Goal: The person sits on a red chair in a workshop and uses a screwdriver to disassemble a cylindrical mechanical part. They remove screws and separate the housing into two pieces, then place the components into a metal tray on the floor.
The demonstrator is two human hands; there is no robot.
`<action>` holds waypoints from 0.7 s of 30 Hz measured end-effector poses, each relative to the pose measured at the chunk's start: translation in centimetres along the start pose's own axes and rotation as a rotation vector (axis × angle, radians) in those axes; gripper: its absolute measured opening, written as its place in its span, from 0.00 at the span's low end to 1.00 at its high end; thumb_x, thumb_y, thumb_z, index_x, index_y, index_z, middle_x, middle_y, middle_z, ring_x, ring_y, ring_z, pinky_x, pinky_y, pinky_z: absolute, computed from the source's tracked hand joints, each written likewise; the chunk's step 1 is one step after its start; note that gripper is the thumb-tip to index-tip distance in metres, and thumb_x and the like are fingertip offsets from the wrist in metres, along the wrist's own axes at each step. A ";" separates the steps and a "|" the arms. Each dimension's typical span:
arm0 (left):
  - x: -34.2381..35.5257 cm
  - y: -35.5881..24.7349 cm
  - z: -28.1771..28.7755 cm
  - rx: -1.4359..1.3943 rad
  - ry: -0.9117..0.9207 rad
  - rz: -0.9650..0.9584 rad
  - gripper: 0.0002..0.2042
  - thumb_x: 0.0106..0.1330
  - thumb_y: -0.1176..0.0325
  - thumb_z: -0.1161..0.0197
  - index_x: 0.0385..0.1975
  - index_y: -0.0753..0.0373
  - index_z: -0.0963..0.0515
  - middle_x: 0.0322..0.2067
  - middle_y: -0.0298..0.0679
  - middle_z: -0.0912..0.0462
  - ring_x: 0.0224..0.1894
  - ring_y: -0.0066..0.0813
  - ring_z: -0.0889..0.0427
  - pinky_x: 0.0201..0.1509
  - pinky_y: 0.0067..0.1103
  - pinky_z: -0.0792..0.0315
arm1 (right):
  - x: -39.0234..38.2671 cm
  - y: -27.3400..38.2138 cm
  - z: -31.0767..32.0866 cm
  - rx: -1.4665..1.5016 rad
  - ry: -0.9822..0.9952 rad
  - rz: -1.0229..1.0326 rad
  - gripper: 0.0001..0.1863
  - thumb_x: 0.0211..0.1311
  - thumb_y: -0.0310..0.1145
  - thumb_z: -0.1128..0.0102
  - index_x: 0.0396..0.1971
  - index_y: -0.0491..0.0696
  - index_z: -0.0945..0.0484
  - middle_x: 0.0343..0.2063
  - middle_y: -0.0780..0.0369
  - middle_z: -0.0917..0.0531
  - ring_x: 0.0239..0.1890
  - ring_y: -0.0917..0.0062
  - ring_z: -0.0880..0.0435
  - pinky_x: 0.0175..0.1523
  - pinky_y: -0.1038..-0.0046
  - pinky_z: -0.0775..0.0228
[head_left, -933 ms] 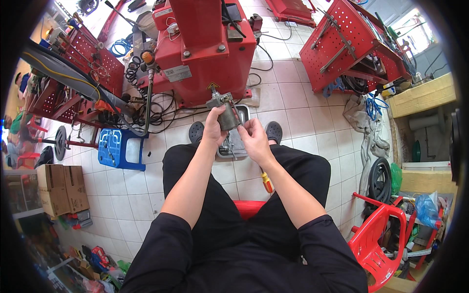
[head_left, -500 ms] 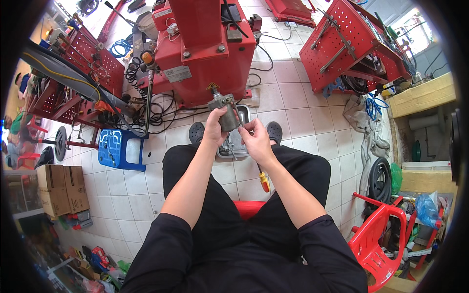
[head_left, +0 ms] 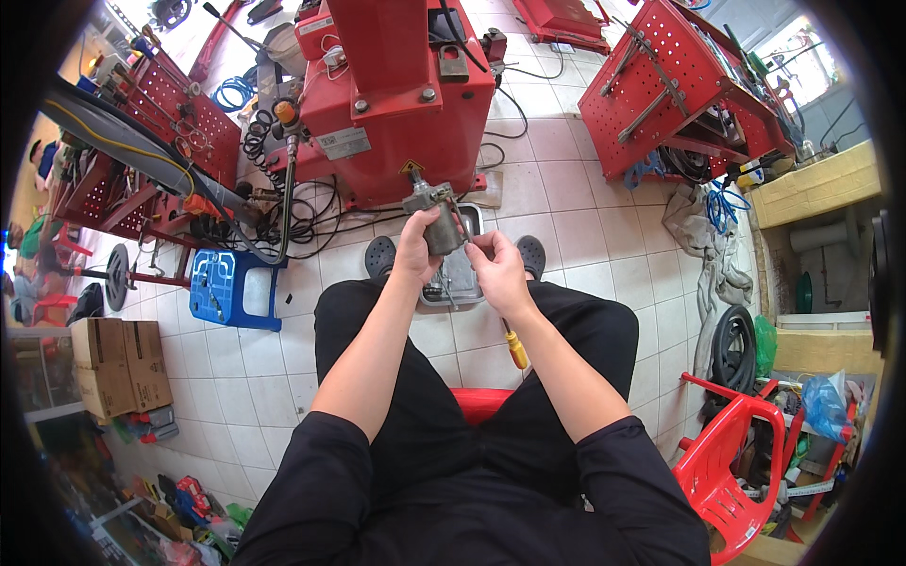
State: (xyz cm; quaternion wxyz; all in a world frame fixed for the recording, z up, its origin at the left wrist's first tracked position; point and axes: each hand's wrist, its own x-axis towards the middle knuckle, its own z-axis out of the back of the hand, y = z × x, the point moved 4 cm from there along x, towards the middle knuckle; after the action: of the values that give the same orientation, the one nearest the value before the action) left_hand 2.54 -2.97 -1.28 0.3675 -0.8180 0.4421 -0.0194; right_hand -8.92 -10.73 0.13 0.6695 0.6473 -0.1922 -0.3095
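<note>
My left hand [head_left: 415, 241] is closed around a grey metal cylinder [head_left: 444, 226] with a fitting and threaded stem on top, held between my knees. My right hand [head_left: 491, 259] has its fingers pinched at the cylinder's lower right, on something too small to make out. A screwdriver [head_left: 516, 351] with a yellow handle hangs from that hand, its shaft partly hidden. Below the cylinder a metal tray [head_left: 444, 294] with loose metal parts lies on the floor between my feet.
A large red machine [head_left: 396, 141] stands in front, with cables around it. Red tool carts [head_left: 632, 104] stand on both sides. A blue stool [head_left: 226, 283] and cardboard boxes [head_left: 118, 368] are left; a red chair [head_left: 731, 472] and tyre [head_left: 731, 340] are right.
My right fingers have shifted slightly at the cylinder's side. The screwdriver handle has turned, showing mostly yellow now, and sits a little farther right. My left hand has barely moved.
</note>
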 end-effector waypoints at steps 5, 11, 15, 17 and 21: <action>0.0 0.4 0.1 0.033 0.011 0.026 0.18 0.56 0.59 0.43 0.42 0.63 0.27 0.30 0.37 0.22 0.33 0.29 0.22 0.41 0.25 0.28 | -0.1 0.1 0.3 -0.039 -0.013 -0.014 0.09 0.54 0.29 0.39 0.27 0.40 0.29 0.21 0.63 0.24 0.24 0.81 0.27 0.32 0.76 0.34; 0.0 0.5 -0.1 0.035 0.025 0.016 0.18 0.55 0.59 0.42 0.42 0.63 0.27 0.31 0.36 0.22 0.33 0.28 0.23 0.40 0.24 0.28 | 0.0 -0.5 0.3 -0.100 -0.028 -0.002 0.10 0.53 0.29 0.39 0.28 0.40 0.30 0.22 0.62 0.24 0.25 0.80 0.27 0.32 0.76 0.34; -0.1 0.4 0.0 0.021 0.009 0.025 0.14 0.56 0.60 0.43 0.38 0.63 0.26 0.30 0.37 0.21 0.32 0.28 0.21 0.39 0.23 0.27 | -0.4 0.1 -0.3 0.003 -0.016 -0.024 0.09 0.55 0.28 0.41 0.32 0.40 0.31 0.27 0.62 0.24 0.29 0.80 0.27 0.35 0.77 0.33; 0.2 0.6 0.5 0.054 0.012 0.037 0.17 0.56 0.59 0.43 0.41 0.63 0.27 0.31 0.39 0.21 0.33 0.30 0.21 0.41 0.24 0.27 | -0.1 -0.2 -0.2 0.167 -0.040 -0.025 0.09 0.57 0.28 0.44 0.34 0.40 0.31 0.29 0.62 0.25 0.32 0.81 0.27 0.37 0.78 0.34; 0.1 1.0 0.4 0.070 -0.003 0.044 0.18 0.56 0.58 0.43 0.40 0.64 0.27 0.31 0.41 0.21 0.33 0.31 0.20 0.42 0.24 0.26 | 0.4 0.2 1.0 0.306 0.020 -0.149 0.07 0.61 0.27 0.48 0.36 0.41 0.30 0.33 0.63 0.25 0.36 0.84 0.28 0.40 0.79 0.35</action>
State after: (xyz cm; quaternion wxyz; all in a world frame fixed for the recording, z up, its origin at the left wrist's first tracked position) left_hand 2.04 -3.14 -2.17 0.3970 -0.7948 0.4583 -0.0257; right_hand -9.31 -11.75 0.39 0.5400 0.7573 -0.1819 -0.3192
